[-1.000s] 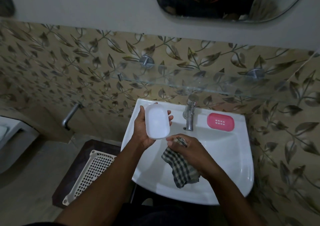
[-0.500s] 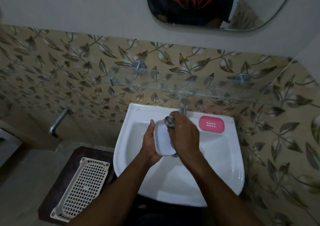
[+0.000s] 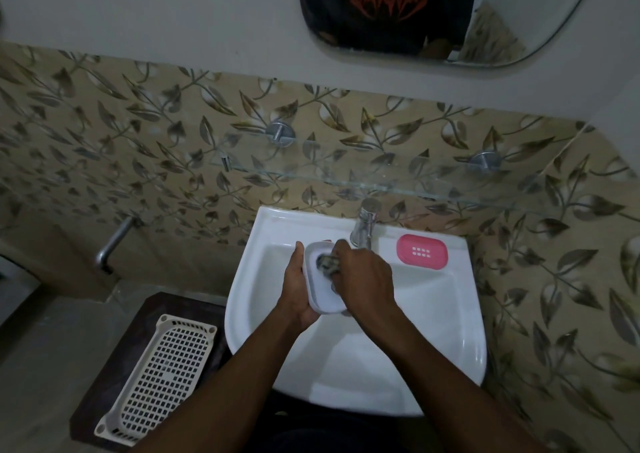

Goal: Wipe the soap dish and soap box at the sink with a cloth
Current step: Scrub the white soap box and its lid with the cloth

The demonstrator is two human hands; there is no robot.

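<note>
Over the white sink [image 3: 450, 341], my left hand [image 3: 297, 286] grips a white soap box [image 3: 323, 296] from its left side, hollow side up. My right hand [image 3: 365, 281] holds a bunched checked cloth [image 3: 325, 264] and presses it into the upper part of the box. Most of the cloth is hidden under my fingers. A pink soap dish [image 3: 421, 252] lies on the sink's back rim, to the right of the tap [image 3: 363, 227].
A glass shelf [image 3: 381, 175] runs along the leaf-patterned wall just above the tap. A cream perforated basket [image 3: 156, 380] lies on a dark stand to the left of the sink. A metal pipe [image 3: 112, 241] juts from the wall at left. A mirror [image 3: 433, 12] hangs above.
One second ago the cloth hung from my right hand below the box. My right hand has since brought the cloth onto the box and now rubs inside it.
</note>
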